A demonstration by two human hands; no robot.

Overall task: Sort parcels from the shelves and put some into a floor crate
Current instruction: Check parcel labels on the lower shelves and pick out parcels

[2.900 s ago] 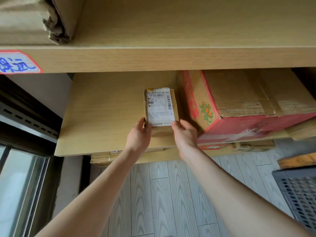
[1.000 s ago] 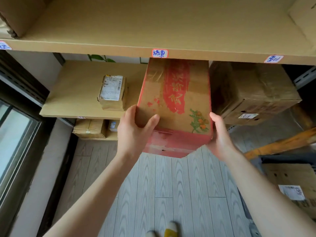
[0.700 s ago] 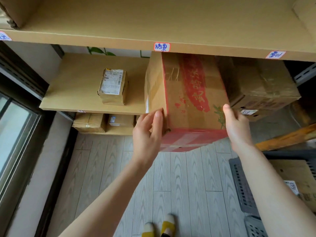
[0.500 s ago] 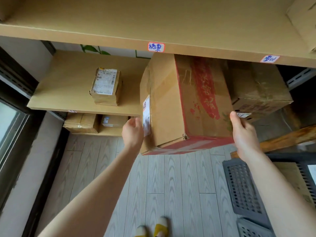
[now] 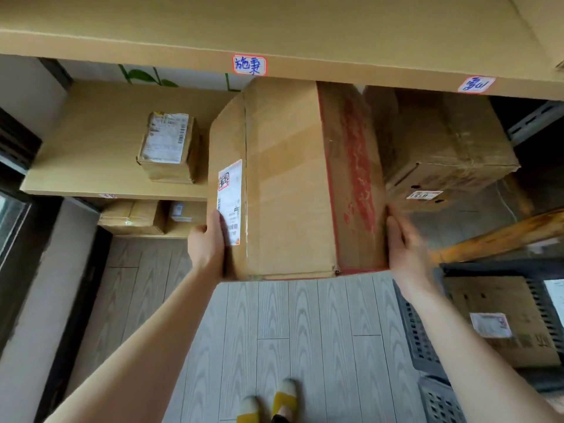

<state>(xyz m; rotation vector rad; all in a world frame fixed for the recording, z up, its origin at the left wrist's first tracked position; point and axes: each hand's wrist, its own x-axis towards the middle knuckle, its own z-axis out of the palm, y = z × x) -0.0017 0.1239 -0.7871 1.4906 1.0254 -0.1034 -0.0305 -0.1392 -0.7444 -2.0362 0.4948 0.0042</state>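
A large brown cardboard box with red print is held in the air in front of the middle shelf. My left hand grips its left side, thumb on a white shipping label. My right hand presses flat against its right, red-printed side. The dark floor crate stands at the lower right with a labelled carton in it.
A small labelled parcel lies on the middle shelf to the left. Another brown box sits on the shelf to the right. Two parcels rest on a lower shelf. The upper shelf overhangs. My feet stand on grey floorboards.
The big box has been turned so its plain side and white label face me. My left hand moved from the front onto the labelled left side; my right hand stayed on the right side.
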